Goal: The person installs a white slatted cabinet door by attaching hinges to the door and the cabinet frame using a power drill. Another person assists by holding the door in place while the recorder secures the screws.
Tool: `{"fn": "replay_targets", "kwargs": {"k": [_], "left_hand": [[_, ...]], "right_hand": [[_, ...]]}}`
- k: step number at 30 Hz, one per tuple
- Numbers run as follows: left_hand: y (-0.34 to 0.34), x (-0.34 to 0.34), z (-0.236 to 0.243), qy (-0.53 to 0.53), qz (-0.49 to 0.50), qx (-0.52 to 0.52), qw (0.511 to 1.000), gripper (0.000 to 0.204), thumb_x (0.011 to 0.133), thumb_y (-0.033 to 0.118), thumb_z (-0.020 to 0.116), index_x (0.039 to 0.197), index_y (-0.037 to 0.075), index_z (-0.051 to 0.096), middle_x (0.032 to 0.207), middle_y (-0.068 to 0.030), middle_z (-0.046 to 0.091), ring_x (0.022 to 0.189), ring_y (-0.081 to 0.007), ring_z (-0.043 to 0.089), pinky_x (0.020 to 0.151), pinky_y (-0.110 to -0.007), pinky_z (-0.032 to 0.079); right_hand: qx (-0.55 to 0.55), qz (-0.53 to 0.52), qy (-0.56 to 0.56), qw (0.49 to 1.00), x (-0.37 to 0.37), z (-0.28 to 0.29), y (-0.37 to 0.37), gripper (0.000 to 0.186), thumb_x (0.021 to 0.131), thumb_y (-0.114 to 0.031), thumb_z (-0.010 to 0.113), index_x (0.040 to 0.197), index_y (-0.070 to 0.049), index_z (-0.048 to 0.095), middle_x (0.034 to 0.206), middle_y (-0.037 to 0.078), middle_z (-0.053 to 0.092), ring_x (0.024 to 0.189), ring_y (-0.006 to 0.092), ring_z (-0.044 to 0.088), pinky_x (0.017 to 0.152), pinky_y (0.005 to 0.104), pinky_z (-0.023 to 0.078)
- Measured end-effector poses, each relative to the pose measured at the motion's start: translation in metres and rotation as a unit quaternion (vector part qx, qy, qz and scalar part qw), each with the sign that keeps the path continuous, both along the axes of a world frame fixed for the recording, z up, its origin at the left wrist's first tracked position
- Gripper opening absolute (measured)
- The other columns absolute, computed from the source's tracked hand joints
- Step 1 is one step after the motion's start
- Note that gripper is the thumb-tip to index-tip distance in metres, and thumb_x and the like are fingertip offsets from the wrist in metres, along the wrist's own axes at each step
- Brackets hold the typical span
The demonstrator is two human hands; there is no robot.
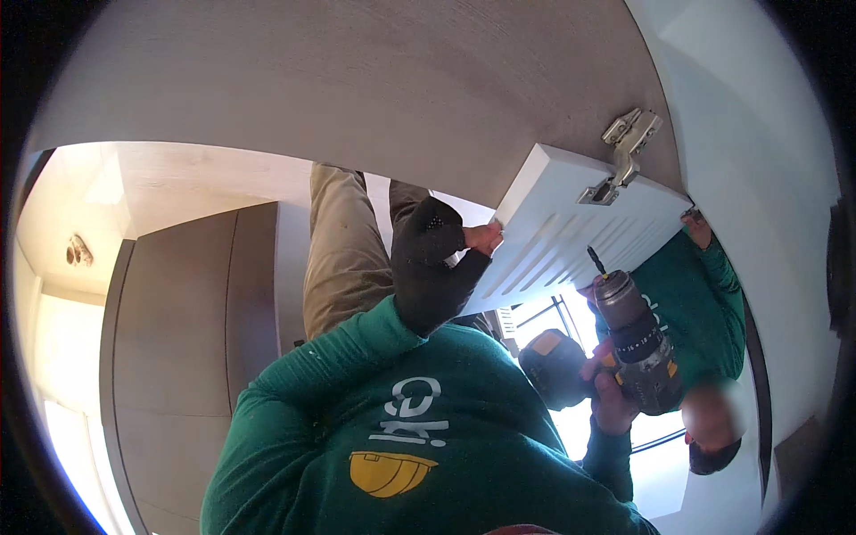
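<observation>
A white slotted panel (571, 223) is tilted beneath a grey-brown board (401, 80), joined to it by a metal cabinet hinge (629, 152). My left hand (441, 259), in a black glove with bare fingertips, grips the panel's left edge. In my right hand (613, 403) is a cordless drill (637, 334), its fingers wrapped round the handle. The drill's dark bit (596, 260) points up toward the panel's slotted face; touching or apart, I cannot tell.
At the right another person in a green sweatshirt (700, 321) has a hand (698, 229) by the panel's right corner. A pale wall (758, 134) curves along the right. Tall grey-brown cabinet doors (178, 330) stand at the left, and a bright window (660, 446) lies behind the drill.
</observation>
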State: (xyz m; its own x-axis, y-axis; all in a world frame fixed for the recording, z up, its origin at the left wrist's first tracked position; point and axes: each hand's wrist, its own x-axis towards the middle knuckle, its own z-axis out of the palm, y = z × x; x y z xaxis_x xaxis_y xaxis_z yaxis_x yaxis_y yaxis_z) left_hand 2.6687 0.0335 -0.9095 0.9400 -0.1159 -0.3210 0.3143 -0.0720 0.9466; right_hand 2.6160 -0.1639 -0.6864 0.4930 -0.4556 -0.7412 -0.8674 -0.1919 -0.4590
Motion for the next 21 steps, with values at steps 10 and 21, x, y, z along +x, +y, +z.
{"fn": "replay_targets", "kwargs": {"k": [10, 21], "left_hand": [[0.005, 0.015, 0.009, 0.001, -0.015, 0.005, 1.000, 0.024, 0.073, 0.000, 0.078, 0.094, 0.008, 0.072, 0.082, -0.0093, 0.065, 0.073, -0.0231, 0.064, 0.066, -0.034, 0.051], [-0.021, 0.041, 0.086, 0.120, -0.126, -0.240, 0.955, 0.011, 0.083, -0.003, 0.065, 0.094, -0.001, 0.064, 0.084, -0.0090, 0.068, 0.081, -0.0195, 0.068, 0.075, -0.031, 0.056]], "right_hand": [[0.008, -0.011, 0.012, 1.000, -0.033, 0.003, -0.021, 0.046, 0.087, -0.025, 0.074, 0.122, -0.002, 0.057, 0.105, 0.011, 0.065, 0.077, 0.0156, 0.064, 0.066, 0.0275, 0.049], [0.197, -0.017, -0.157, 0.967, -0.055, 0.031, -0.061, 0.059, 0.079, -0.026, 0.086, 0.128, -0.007, 0.059, 0.114, 0.012, 0.070, 0.079, 0.0136, 0.065, 0.071, 0.0284, 0.055]]}}
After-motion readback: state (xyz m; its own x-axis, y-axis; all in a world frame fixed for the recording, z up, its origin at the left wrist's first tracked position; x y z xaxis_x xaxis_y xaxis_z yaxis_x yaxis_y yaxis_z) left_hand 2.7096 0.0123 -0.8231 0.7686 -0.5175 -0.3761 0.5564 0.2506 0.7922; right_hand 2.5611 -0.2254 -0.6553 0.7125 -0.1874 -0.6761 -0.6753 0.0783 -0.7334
